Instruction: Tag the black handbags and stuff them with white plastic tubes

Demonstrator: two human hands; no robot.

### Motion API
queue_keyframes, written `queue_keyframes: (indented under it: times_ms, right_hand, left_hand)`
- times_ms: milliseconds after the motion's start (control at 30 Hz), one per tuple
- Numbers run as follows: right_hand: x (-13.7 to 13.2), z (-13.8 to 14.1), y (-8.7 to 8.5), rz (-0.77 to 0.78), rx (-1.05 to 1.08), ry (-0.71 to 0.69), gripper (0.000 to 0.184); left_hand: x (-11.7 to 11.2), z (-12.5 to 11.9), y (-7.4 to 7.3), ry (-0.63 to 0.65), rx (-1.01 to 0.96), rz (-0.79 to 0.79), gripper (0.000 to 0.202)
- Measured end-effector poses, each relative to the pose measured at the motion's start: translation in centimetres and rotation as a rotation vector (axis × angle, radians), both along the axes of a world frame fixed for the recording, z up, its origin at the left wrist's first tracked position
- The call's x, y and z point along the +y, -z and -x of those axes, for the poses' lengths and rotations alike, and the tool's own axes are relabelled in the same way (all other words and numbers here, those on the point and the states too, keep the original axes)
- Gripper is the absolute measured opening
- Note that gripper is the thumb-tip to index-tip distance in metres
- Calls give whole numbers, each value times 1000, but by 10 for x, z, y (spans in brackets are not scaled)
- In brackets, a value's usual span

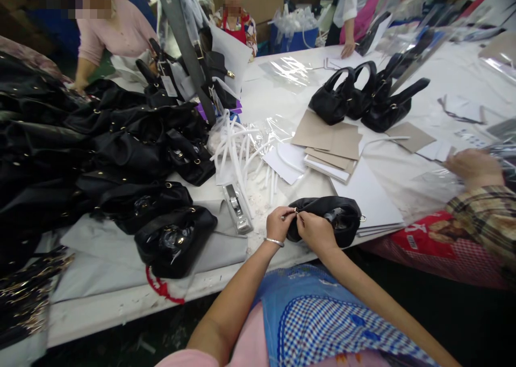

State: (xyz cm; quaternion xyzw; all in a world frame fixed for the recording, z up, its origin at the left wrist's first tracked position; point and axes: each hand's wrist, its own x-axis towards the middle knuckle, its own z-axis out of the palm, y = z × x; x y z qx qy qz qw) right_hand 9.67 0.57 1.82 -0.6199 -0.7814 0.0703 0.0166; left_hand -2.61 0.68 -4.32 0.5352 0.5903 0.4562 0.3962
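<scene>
A black handbag (350, 208) lies on the table in front of me, with a gold ring showing at its right end. At its left end my left hand (277, 226) and my right hand (316, 231) meet, both closed in a pinch on a small metal ring (296, 210) of the bag. My fingertips partly cover that ring, and I cannot make out whether a hook is also between them. Clear plastic shows in the bag's opening. To the left of my hands lies a metal tape dispenser (237, 211).
Many black handbags (129, 146) are heaped on the left. Gold-trimmed straps (28, 297) lie at the lower left. Beyond my hands are white tubes (242, 157), cardboard sheets (326, 133) and finished-looking handbags (332, 101). A co-worker's hand (475, 168) is at the right; several people stand around the table.
</scene>
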Motion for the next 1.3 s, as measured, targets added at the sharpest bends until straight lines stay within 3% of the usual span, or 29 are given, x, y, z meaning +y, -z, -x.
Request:
queue_keyframes:
  times_ms: [233,400,800,1033,1300]
  right_hand:
    - [2,-6,7,-80,80,7,29]
    - [0,-11,7,-153,127,34,31]
    - [-3,-7,10,-93,113,40,33]
    - [-4,-8,19,-110,255,52,31]
    - [-20,-15,28,-222,458,104,31]
  left_hand:
    - [9,2,-6,51,56,-58,18]
    - [12,2,-1,64,32,-71,23]
    - [21,10,3,261,-113,97,26]
    - [29,17,0,333,-102,119,26]
    - [21,20,-4,391,-138,146,35]
